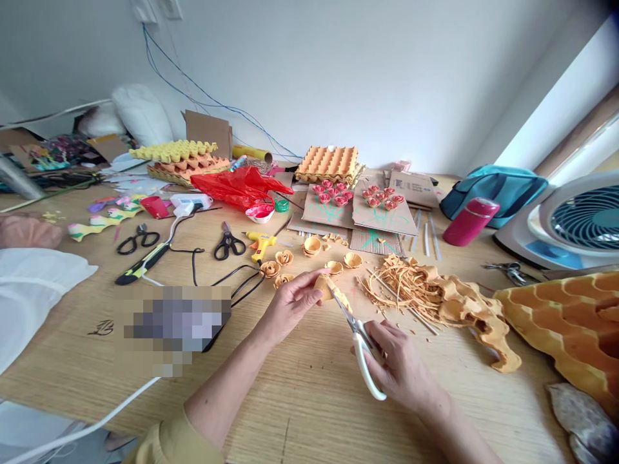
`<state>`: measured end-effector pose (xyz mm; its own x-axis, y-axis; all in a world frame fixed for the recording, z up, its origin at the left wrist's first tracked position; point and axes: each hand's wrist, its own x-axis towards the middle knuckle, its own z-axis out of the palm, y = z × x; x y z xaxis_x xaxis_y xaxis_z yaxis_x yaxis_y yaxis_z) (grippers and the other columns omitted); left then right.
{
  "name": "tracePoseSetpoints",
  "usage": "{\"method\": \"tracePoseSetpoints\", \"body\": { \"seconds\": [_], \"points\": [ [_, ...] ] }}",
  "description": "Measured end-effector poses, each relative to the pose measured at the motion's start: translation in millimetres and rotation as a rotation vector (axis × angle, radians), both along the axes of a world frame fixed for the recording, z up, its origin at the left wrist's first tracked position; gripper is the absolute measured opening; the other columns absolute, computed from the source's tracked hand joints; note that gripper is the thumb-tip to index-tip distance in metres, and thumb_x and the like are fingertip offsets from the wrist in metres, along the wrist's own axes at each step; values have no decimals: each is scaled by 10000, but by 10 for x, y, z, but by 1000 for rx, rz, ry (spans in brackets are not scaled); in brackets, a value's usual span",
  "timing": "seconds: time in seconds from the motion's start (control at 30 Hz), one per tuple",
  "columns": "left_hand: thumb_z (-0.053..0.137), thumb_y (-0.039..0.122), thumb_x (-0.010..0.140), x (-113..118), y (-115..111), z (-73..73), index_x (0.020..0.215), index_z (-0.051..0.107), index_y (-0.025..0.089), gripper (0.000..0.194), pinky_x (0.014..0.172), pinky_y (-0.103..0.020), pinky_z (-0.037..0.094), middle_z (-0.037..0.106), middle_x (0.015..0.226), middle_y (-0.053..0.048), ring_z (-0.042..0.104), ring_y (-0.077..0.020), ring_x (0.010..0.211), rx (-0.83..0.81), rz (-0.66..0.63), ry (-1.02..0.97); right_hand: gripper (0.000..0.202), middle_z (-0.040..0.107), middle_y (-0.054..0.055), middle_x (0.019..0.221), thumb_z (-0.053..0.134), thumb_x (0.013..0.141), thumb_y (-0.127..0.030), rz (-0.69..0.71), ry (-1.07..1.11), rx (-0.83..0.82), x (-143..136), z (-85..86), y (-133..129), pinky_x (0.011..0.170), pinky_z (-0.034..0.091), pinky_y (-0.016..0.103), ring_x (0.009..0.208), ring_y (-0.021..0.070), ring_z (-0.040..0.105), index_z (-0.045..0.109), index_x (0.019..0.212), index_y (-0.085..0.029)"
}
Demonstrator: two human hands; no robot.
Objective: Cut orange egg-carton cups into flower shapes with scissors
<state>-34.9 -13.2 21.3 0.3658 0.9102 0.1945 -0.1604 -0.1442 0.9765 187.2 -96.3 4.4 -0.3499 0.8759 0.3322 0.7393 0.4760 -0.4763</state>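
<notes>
Pinched in my left hand (pixel 294 301) is a cup cut from an orange egg carton (pixel 325 287), with a ragged strip hanging off its right side. My right hand (pixel 399 361) grips white-handled scissors (pixel 360 351), whose blades meet the cup's edge. Just beyond my hands lie several orange carton cups (pixel 353 260) and rolled carton roses (pixel 269 269). To the right is a heap of orange trimmings (pixel 394 283) beside a torn egg-carton piece (pixel 476 309).
A yellow glue gun (pixel 261 245), black scissors (pixel 229 243) and a utility knife (pixel 142 265) lie left of centre. Cardboard panels with red flowers (pixel 384 216) are at the back. A pink bottle (pixel 471 221), a fan (pixel 570 219) and a large egg tray (pixel 570 322) stand right. Another person's sleeve (pixel 39 290) shows left.
</notes>
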Motion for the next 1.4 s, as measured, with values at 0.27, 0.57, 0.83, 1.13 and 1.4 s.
{"method": "tracePoseSetpoints", "body": {
  "seconds": [0.27,0.57,0.83,1.13,1.4],
  "points": [
    [711,418,846,-3,-24,14,1283,664,225,480,798,-286,585,704,1149,-71,641,-196,979,-13,-1,-50,309,490,-21,630,515,987,-334,21,19,50,0,-39,-46,566,361,255,572,152,475,376,729,-237],
    [691,403,867,5,-31,21,1299,648,256,459,878,-368,605,660,1187,-66,650,-231,1049,14,-32,-108,313,491,-27,636,530,985,-339,34,26,53,19,-35,-24,582,363,254,576,146,475,384,731,-232],
    [672,353,889,-44,37,-66,1327,631,275,447,858,-292,579,579,1177,-73,629,-184,991,142,-55,19,304,496,-29,623,497,973,-307,-4,-3,38,1,12,-1,573,361,260,555,146,472,346,717,-241],
    [675,334,884,-54,48,-19,1320,636,253,445,815,-272,577,573,1190,-92,597,-202,1032,215,-12,78,291,499,-24,623,490,970,-292,-3,-44,49,13,0,13,580,364,265,558,150,479,350,720,-242],
    [743,331,831,11,-10,-36,1304,631,244,494,905,-311,564,649,1271,-89,626,-236,1134,36,32,-91,307,512,-18,620,483,989,-301,9,37,38,-31,1,-45,556,373,253,561,145,467,376,708,-240]
  ]
}}
